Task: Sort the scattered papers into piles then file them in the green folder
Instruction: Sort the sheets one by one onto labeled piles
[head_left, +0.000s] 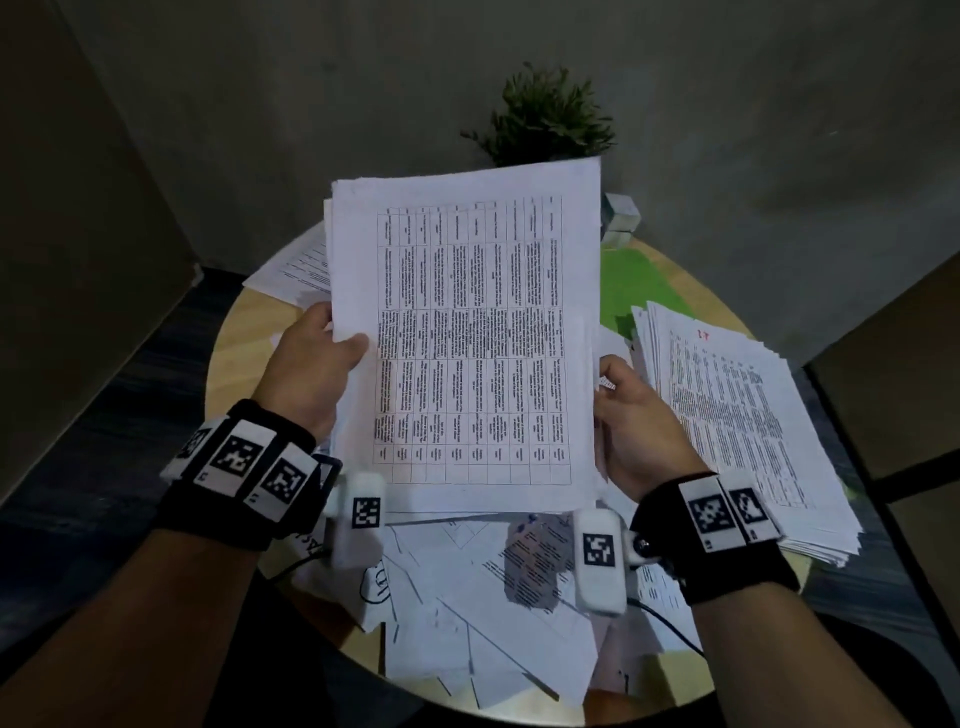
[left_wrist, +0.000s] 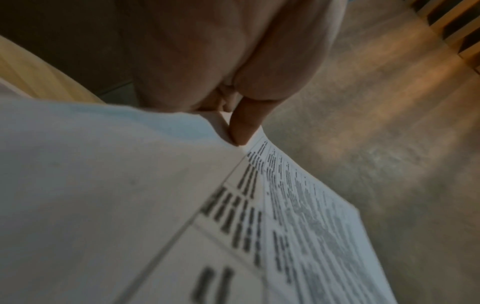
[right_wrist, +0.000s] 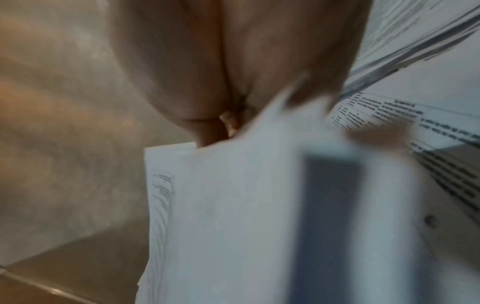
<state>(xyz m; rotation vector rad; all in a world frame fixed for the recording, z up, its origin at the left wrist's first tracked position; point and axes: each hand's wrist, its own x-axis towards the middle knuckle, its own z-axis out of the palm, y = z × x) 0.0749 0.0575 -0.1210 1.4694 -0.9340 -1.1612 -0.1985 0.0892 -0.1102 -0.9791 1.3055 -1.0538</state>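
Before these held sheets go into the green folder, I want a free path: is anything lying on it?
Yes. The pile of papers at the table's right overlaps the green folder along its near edge, and the held sheets hide its left part.

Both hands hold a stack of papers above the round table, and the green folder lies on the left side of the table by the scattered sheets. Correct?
Not quite. In the head view the green folder lies on the right side of the table, beside the sorted pile. The left hand and right hand do hold the stack of papers.

Paper stack (head_left: 737, 431) and loose sheets (head_left: 493, 613) crowd table (head_left: 234, 353).
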